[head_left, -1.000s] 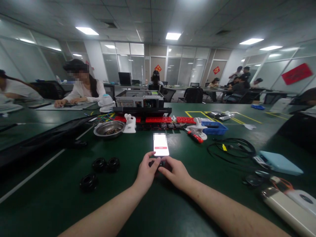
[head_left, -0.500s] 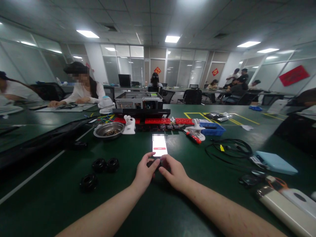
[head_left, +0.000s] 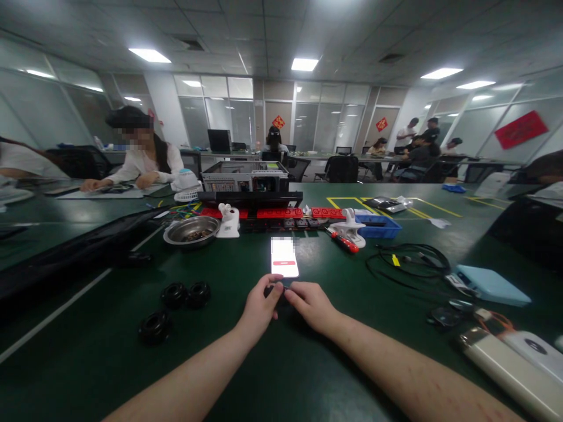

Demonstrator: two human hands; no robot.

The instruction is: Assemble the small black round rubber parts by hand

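My left hand [head_left: 261,305] is closed around a small black part [head_left: 273,290], its thumb on top. Most of that part is hidden by the fingers, so its kind cannot be made out. With thumb and index finger drawn together, my right hand [head_left: 313,303] pinches at the part's right edge. Just beyond both hands lies a phone [head_left: 284,258] with a lit white screen and a red button. Several black ring-shaped parts, one of them a near ring [head_left: 153,327], rest on the green table [head_left: 211,369] to the left of my hands.
A metal bowl [head_left: 192,232] holds small parts. Behind are white clamp stands [head_left: 229,221], a screwdriver [head_left: 344,242], a blue tray [head_left: 380,226] and an open computer case [head_left: 244,177]. Cables [head_left: 409,264], a light-blue box [head_left: 491,285] and a cream power bank [head_left: 501,363] lie right. A co-worker [head_left: 141,158] sits left.
My right fingers have drawn closer together against the black part, and the right hand has turned slightly. The view has shifted a little; the phone and the ring-shaped parts lie as before.
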